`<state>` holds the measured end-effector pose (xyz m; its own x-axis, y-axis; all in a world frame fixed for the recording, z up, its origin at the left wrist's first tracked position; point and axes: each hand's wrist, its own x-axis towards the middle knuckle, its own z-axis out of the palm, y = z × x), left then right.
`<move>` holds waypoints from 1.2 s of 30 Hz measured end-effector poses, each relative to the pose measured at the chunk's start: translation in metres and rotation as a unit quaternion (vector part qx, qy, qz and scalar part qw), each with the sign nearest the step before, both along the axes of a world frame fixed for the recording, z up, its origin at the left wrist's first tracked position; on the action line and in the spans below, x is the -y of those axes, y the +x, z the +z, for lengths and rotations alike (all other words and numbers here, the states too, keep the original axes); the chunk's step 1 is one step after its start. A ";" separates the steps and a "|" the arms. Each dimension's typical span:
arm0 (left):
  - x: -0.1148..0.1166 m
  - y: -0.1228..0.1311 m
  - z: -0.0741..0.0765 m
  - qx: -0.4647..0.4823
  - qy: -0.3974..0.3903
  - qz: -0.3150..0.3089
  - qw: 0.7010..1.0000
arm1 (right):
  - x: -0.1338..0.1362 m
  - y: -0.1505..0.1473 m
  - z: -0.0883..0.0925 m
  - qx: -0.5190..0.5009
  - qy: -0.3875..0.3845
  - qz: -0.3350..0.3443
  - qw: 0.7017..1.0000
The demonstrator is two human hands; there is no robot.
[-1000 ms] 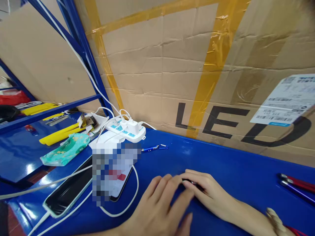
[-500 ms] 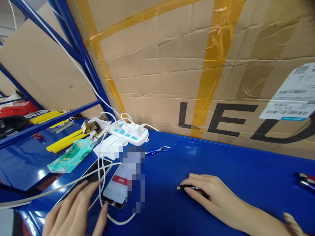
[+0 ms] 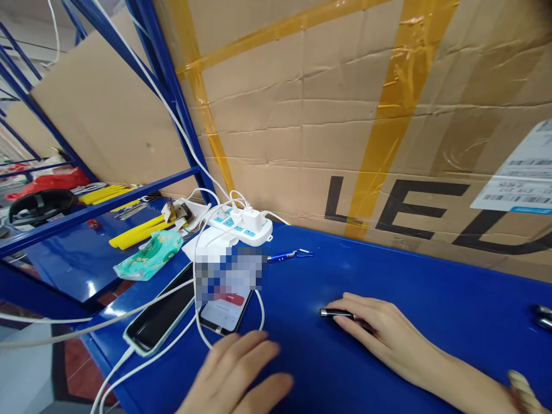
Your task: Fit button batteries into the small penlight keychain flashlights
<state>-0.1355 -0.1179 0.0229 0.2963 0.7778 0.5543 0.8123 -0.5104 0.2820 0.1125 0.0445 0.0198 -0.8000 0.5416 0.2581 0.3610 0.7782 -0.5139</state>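
My right hand (image 3: 379,328) rests on the blue tabletop with its fingers closed around a slim black pen-shaped object (image 3: 338,313). The silver end of that object points left; its rear lies under my palm. My left hand (image 3: 237,376), slightly blurred, hovers near the front edge of view with bent fingers apart and nothing in them. Just beyond it lies a phone (image 3: 222,316) with a lit screen, partly pixelated. A second phone (image 3: 161,316) with a dark screen and pale case sits further left, a white cable at its lower end. A blue penlight with a clip (image 3: 282,256) lies behind.
A white power strip (image 3: 259,237) with plugs stands against the large cardboard box (image 3: 293,132). White cables loop over the phones. At left are a green plastic packet (image 3: 150,256), yellow tubes (image 3: 138,233) and a blue rack frame (image 3: 172,86). Shiny dark objects (image 3: 543,316) lie at the far right.
My left hand has moved right, away from the dark phone to the near side of the lit one. My right hand keeps the black object. The view has shifted a little left.
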 end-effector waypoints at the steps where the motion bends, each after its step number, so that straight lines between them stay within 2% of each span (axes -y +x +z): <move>1: -0.009 0.014 0.001 0.019 -0.009 -0.051 0.998 | 0.000 0.001 0.000 -0.002 0.008 0.006 1.000; 2: -0.018 0.027 0.003 0.044 -0.022 -0.084 0.995 | 0.000 0.001 -0.001 -0.003 0.016 0.012 1.000; 4: -0.037 0.049 0.011 0.094 -0.111 -0.083 0.986 | 0.000 0.002 -0.001 -0.009 0.035 0.021 0.999; 6: -0.051 0.064 0.019 0.156 -0.263 -0.039 0.951 | 0.001 0.002 -0.001 -0.020 0.054 0.024 0.998; 8: -0.062 0.073 0.025 0.227 -0.341 -0.017 0.912 | 0.002 0.002 0.000 -0.032 0.074 0.027 0.996; 9: -0.066 0.077 0.026 0.260 -0.351 -0.013 0.899 | 0.003 0.002 0.000 -0.036 0.082 0.027 0.996; 12: -0.076 0.083 0.024 0.327 -0.359 -0.024 0.874 | 0.006 -0.001 0.001 -0.037 0.087 0.032 0.995; 15: -0.078 0.085 0.021 0.361 -0.350 -0.055 0.863 | 0.009 -0.003 0.001 -0.035 0.086 0.037 0.995; 23: -0.065 0.086 0.023 0.365 -0.329 -0.076 0.868 | 0.016 -0.004 -0.004 -0.044 0.103 0.025 0.993; 36: -0.066 0.080 0.024 0.344 -0.311 -0.078 0.882 | 0.014 -0.006 -0.004 -0.074 0.123 0.034 0.989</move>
